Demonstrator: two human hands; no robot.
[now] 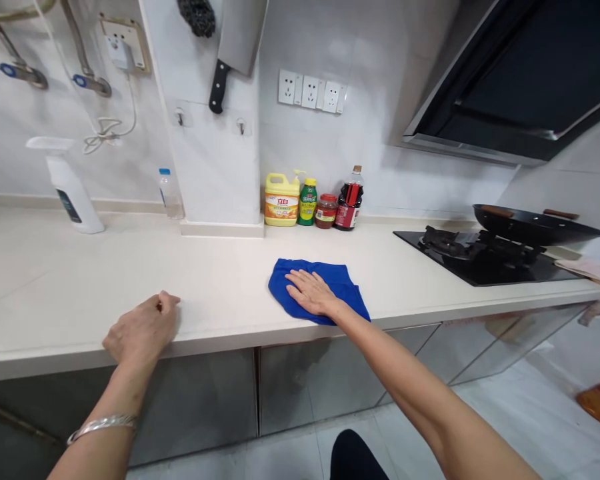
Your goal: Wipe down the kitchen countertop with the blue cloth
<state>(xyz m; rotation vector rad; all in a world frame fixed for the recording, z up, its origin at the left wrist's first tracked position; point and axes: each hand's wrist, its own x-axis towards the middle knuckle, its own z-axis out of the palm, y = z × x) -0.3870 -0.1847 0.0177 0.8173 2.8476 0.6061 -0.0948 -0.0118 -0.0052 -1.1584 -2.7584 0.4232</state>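
Note:
A blue cloth point(340, 280) lies crumpled on the pale countertop point(220, 280) near its front edge. My right hand point(310, 293) lies flat on top of the cloth, fingers stretched out and pressing down. My left hand point(143, 328) rests on the counter's front edge further left, fingers curled under loosely, with nothing visible in it. A silver bracelet sits on that wrist.
A yellow detergent jug point(281, 199), a green bottle point(307, 201), a red jar point(326, 211) and a dark sauce bottle point(351, 200) stand at the wall. A black wok point(535, 225) sits on the gas hob point(485, 261) at right. A white spray bottle point(70, 187) stands at left. A cleaver point(233, 47) hangs above.

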